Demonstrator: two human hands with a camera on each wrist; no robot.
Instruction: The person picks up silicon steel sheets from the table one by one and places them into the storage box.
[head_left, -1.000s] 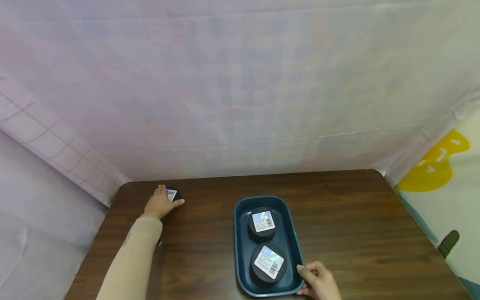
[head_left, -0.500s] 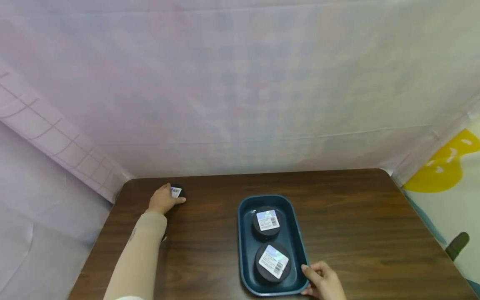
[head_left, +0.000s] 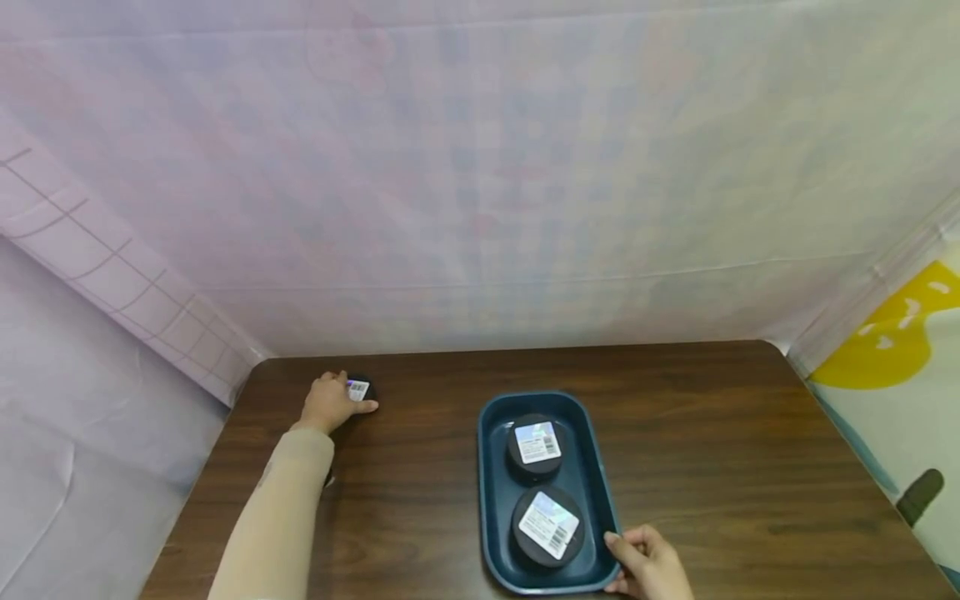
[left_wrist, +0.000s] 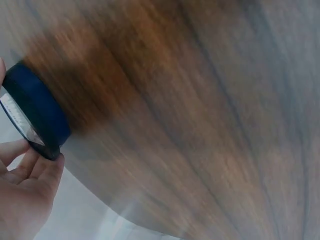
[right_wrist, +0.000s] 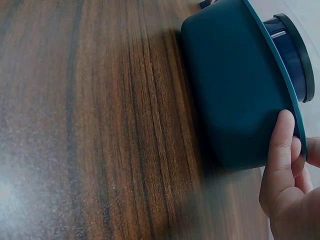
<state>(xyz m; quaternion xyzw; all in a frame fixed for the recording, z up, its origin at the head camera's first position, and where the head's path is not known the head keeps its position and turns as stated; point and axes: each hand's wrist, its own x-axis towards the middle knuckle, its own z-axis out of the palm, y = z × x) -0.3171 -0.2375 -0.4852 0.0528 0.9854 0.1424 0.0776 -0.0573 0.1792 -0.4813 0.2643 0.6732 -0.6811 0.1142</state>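
Observation:
At the back left of the table, my left hand [head_left: 328,403] grips a round black lidded container [head_left: 360,390] with a white barcode label on top. In the left wrist view, the fingers [left_wrist: 54,172] curl at the edge of this container [left_wrist: 50,107], whose side looks dark blue. My right hand [head_left: 651,567] pinches the near right corner of a dark teal tray [head_left: 581,475], thumb over the rim and fingers beneath it. Inside the tray stand two similar containers, a far one [head_left: 534,468] and a near one [head_left: 549,525], labels up.
The brown wooden table [head_left: 735,450] has rounded back corners. A pale checked cloth wall [head_left: 480,208] rises along its back edge. White sheeting [head_left: 90,467] hangs at the left, and a patterned cloth with a yellow shape [head_left: 877,350] at the right.
The left hand's fingers, stretched over the container a second ago, are now more curled at its side. The head view has shifted slightly. The right hand keeps its hold on the tray.

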